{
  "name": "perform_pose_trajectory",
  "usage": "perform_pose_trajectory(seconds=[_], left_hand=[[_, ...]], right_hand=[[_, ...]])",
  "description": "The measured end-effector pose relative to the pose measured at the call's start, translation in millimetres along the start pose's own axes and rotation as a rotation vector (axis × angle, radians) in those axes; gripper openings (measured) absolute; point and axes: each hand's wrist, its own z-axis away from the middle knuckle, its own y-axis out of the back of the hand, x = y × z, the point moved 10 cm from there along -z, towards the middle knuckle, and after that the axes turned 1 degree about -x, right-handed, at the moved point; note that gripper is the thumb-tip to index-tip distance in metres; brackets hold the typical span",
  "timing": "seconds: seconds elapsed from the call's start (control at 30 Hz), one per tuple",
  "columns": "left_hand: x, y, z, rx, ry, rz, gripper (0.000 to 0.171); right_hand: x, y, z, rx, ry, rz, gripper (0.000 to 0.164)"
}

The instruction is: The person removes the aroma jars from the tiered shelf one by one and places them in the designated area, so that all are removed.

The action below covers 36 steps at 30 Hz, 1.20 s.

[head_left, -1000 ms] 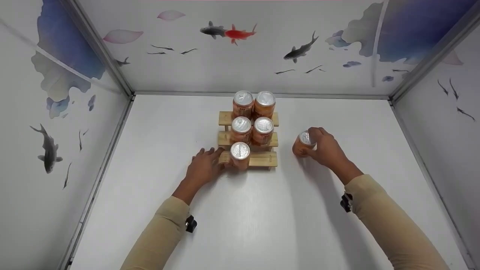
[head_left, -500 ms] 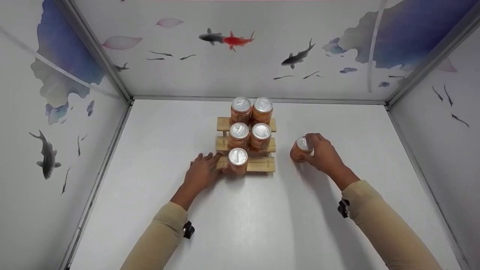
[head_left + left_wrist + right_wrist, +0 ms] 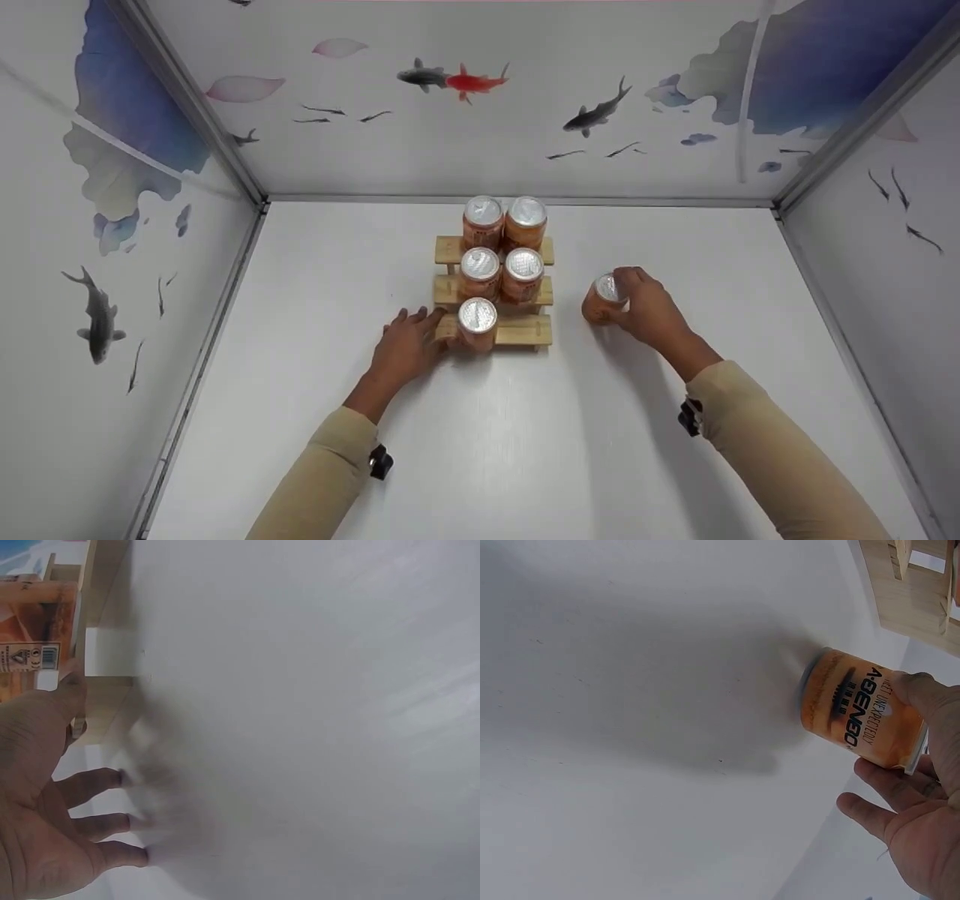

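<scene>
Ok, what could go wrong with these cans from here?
The right hand pinches one can near its top, so it might tip or slip. Setting it on the lowest step could knock the single can there. The left hand holds the left end of the wooden rack; a jolt might topple the four cans above.

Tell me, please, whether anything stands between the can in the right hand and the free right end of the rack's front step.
Nothing visible does: only white table shows between the held can and the front step. The step's can stands left of centre.
</scene>
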Motion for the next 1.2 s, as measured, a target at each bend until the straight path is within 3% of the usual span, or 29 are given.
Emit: perform_pose_trajectory(seconds=[0.4, 0.6, 0.77, 1.0, 1.2], left_hand=[[0.3, 1.5, -0.7, 0.025, -0.017, 0.004, 0.057], [1.9, 1.0, 1.3, 0.043, -0.035, 0.015, 0.055], [-6.1, -4.9, -5.8, 0.055, -0.047, 0.041, 0.058], [-0.6, -0.1, -2.6, 0.028, -0.021, 0.045, 0.058], [2.0, 2.3, -0.4, 0.035, -0.025, -0.007, 0.059]], right_hand=[[-2, 0, -3, -0.033, -0.049, 0.005, 0.074], [-5, 1, -1, -0.020, -0.020, 0.062, 0.074], [-11, 4, 2, 0.018, -0.003, 0.094, 0.080], [-50, 7, 7, 0.098, 0.148, 0.194, 0.084], [-89, -3, 11, 0.065, 0.227, 0.243, 0.087]])
